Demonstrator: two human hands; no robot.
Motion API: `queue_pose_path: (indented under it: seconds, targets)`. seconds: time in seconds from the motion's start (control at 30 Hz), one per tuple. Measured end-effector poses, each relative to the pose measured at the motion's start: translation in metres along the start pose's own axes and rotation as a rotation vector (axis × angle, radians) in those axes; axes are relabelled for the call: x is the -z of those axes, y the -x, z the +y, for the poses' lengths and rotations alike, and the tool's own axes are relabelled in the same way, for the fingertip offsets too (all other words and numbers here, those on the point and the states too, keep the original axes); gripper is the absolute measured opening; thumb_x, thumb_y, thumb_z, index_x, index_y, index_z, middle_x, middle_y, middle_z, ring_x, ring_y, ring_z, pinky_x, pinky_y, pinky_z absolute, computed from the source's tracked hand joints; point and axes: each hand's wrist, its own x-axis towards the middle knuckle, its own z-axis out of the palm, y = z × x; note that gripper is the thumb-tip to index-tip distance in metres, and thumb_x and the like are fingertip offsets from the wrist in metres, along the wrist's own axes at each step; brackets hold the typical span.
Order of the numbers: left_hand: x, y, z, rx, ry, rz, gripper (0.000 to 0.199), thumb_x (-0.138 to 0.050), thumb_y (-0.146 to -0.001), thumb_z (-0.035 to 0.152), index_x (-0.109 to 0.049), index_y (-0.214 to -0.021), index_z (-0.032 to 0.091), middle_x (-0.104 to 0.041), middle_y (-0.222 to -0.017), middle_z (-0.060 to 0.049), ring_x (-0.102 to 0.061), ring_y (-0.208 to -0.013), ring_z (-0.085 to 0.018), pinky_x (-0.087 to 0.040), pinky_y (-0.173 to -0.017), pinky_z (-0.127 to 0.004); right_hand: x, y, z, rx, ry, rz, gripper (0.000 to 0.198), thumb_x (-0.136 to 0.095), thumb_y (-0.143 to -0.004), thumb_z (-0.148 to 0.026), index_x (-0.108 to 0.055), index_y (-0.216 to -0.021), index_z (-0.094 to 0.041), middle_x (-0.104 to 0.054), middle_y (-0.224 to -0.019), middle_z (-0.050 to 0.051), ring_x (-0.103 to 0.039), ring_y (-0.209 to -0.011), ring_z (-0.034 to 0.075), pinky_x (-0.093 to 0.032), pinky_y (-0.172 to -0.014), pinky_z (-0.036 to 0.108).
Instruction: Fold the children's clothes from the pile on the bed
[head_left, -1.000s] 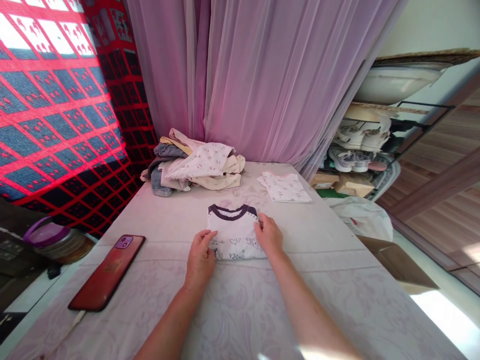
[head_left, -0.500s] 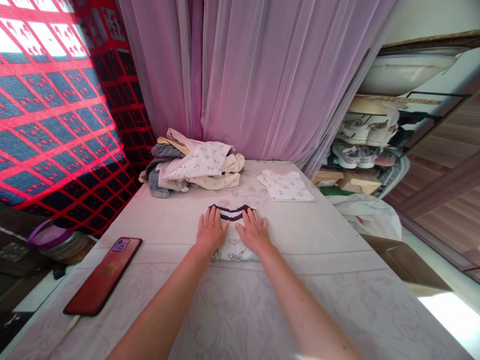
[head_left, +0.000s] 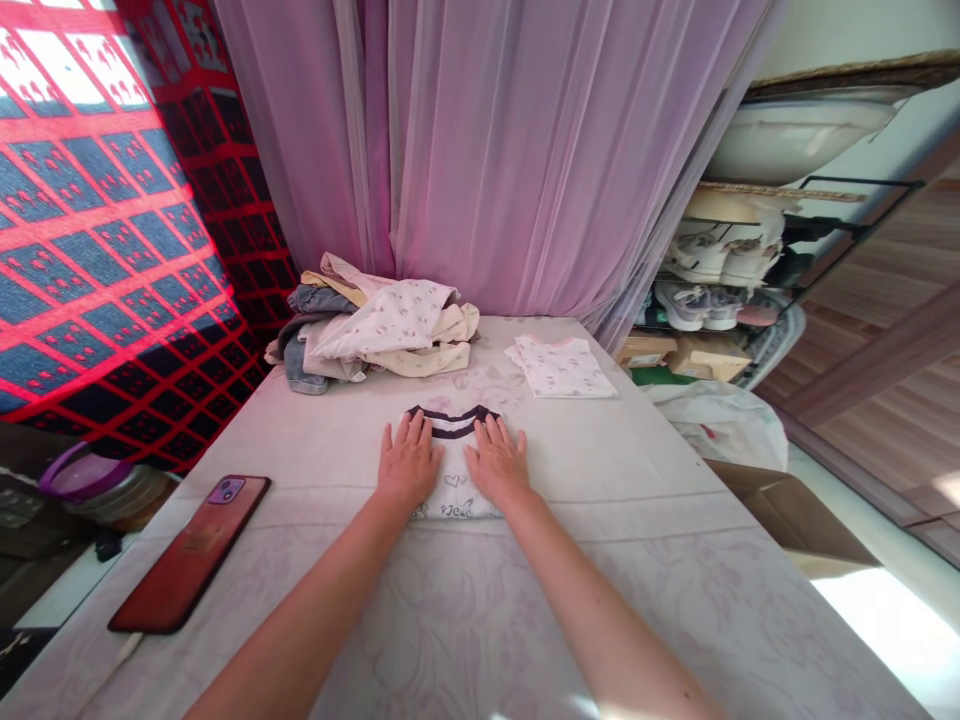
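A folded white shirt (head_left: 455, 465) with a dark striped neckline and black print lies flat in front of me, its collar pointing away. My left hand (head_left: 407, 460) rests palm down on its left side, fingers stretched toward the collar. On the right side lies my right hand (head_left: 497, 460), also flat with its fingers out. Both hands partly cover the shirt. Beyond it to the right is a folded white printed garment (head_left: 564, 368) with a pink neckline. A heap of crumpled clothes (head_left: 382, 325) sits at the back left.
A red phone (head_left: 191, 555) with a cable plugged in lies at the left of the patterned sheet (head_left: 450, 620). Purple curtains (head_left: 480, 150) hang behind. On the right stand a shoe rack (head_left: 705, 300) and a cardboard box (head_left: 795, 515); a purple-rimmed tub (head_left: 97, 480) is at the left.
The whole view has shifted slightly, so everything appears a little further left. Both hands stay flat on the folded shirt.
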Motion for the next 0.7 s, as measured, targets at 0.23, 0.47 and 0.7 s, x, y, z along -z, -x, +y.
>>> queue_pose_path:
  seconds: [0.23, 0.47, 0.7]
  targets:
    - [-0.006, 0.038, 0.010, -0.084, 0.054, -0.022, 0.049, -0.034, -0.094, 0.029, -0.048, -0.138, 0.015, -0.046, -0.145, -0.014, -0.039, -0.136, -0.031, -0.033, -0.109, -0.053, -0.013, 0.037, -0.016, 0.089, -0.015, 0.046, 0.054, -0.029, -0.097, -0.036, -0.036, -0.146, -0.017, -0.029, -0.155, 0.010, -0.021, -0.143, 0.025, -0.010, -0.115, 0.051]
    - [-0.002, 0.044, 0.008, 0.001, -0.024, -0.101, 0.051, -0.034, -0.096, 0.038, -0.043, -0.143, 0.018, -0.038, -0.151, -0.009, -0.031, -0.141, -0.028, -0.028, -0.112, -0.052, -0.026, 0.036, -0.011, 0.095, -0.005, 0.063, 0.055, -0.028, -0.097, -0.043, -0.037, -0.146, -0.019, -0.028, -0.156, 0.009, -0.021, -0.143, 0.025, -0.011, -0.115, 0.052]
    - [0.013, 0.054, 0.019, 0.017, -0.121, -0.076, 0.050, -0.028, -0.098, 0.038, -0.044, -0.142, 0.021, -0.039, -0.151, -0.005, -0.030, -0.141, -0.026, -0.020, -0.116, -0.053, -0.013, 0.052, -0.006, 0.104, -0.007, 0.141, 0.052, -0.027, -0.098, -0.039, -0.039, -0.145, -0.019, -0.032, -0.154, 0.010, -0.024, -0.142, 0.025, -0.010, -0.115, 0.052]
